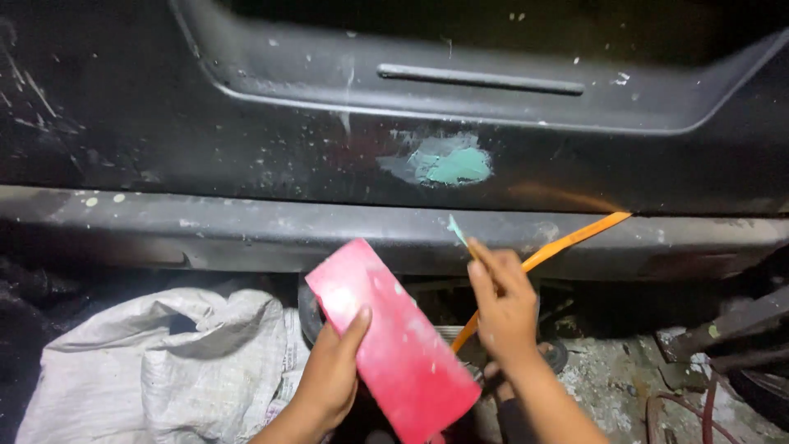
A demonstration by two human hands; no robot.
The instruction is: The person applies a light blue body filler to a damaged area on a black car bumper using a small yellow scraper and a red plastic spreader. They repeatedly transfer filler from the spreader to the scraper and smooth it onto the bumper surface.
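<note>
pink board: smooth pink plastic, speckled white, tilted up to the right. Your left hand grips its lower left edge, thumb pressed on the face, so it's clamped, not resting loose.

right hand: your right hand sits just right of the board's upper edge, fingers pinched on a thin spreader. Only the tip pokes out above your fingers, with a dab of green on it. Can't tell how long the blade is, your hand hides the rest.

orange strap: an orange strip runs from behind your right hand up and away to the right. It looks like it passes behind the hand without touching, but I can't swear to that.

sack: crumpled white woven sack on the ground, left of your left hand.

sill: grey dusty ledge straight beyond both hands.

filler patch: green-and-grey smear on the black car panel, up past your right hand, a bit to its left.

step: looks to me like you're mid-fill, blade loaded and off the board, not yet on the panel.

next move: I'd guess it needs the blade laid flat to that patch with even pressure, board kept steady close by.
</note>
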